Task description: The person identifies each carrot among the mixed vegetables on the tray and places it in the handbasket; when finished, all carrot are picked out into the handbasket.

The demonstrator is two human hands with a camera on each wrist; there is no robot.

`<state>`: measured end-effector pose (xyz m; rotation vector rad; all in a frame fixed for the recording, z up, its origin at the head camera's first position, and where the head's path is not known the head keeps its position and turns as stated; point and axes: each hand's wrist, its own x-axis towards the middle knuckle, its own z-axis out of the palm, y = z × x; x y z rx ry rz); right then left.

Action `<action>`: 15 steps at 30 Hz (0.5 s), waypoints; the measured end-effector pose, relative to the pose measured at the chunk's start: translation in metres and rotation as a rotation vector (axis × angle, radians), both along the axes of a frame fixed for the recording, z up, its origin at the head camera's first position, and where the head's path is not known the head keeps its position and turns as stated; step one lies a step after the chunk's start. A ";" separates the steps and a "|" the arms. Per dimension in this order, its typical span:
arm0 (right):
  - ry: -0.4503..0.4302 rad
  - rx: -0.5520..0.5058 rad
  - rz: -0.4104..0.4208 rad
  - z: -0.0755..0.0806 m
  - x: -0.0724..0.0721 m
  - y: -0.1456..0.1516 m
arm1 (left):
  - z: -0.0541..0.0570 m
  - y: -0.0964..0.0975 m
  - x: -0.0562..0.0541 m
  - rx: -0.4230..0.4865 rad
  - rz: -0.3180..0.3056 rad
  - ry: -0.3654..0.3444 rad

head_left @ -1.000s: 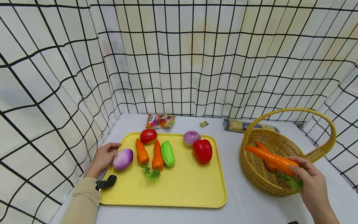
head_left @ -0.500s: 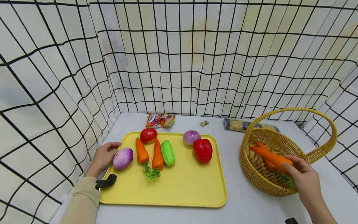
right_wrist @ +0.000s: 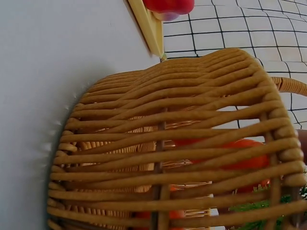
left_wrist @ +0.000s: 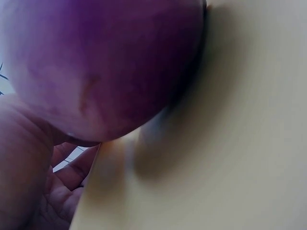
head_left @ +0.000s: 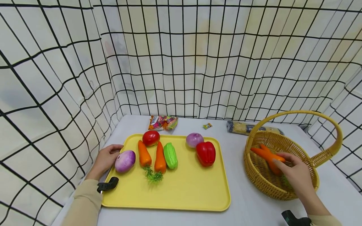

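Observation:
In the head view, my right hand (head_left: 297, 174) reaches into a wicker basket (head_left: 254, 175) and pinches an orange carrot (head_left: 264, 153) near its leafy end. That carrot lies across a second carrot (head_left: 273, 168). The right wrist view looks through the basket wall (right_wrist: 163, 158) at orange parts and green leaves (right_wrist: 259, 206). At the left, my left hand (head_left: 106, 158) grips the rim of a yellow tray (head_left: 175, 191), beside a purple onion (head_left: 125, 161). Close up in the left wrist view, the onion (left_wrist: 100, 67) hides part of that hand (left_wrist: 29, 167).
The tray bears a tomato (head_left: 151, 137), two carrots (head_left: 160, 158), a green vegetable (head_left: 170, 156), another onion (head_left: 194, 140) and a red bell pepper (head_left: 205, 153). Behind lie a candy bag (head_left: 163, 122), a small wrapped candy (head_left: 207, 126) and a noodle pack (head_left: 240, 127). The basket handle (head_left: 336, 135) arches overhead.
My right hand has moved left and deeper into the basket, lowering the carrot onto the other one. The left hand has stayed at the tray's rim.

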<state>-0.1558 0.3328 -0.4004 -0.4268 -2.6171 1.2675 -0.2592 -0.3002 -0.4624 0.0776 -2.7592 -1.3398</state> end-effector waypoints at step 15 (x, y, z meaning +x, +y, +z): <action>-0.160 0.090 0.188 -0.005 -0.013 0.001 | 0.002 0.001 0.001 0.009 0.003 -0.002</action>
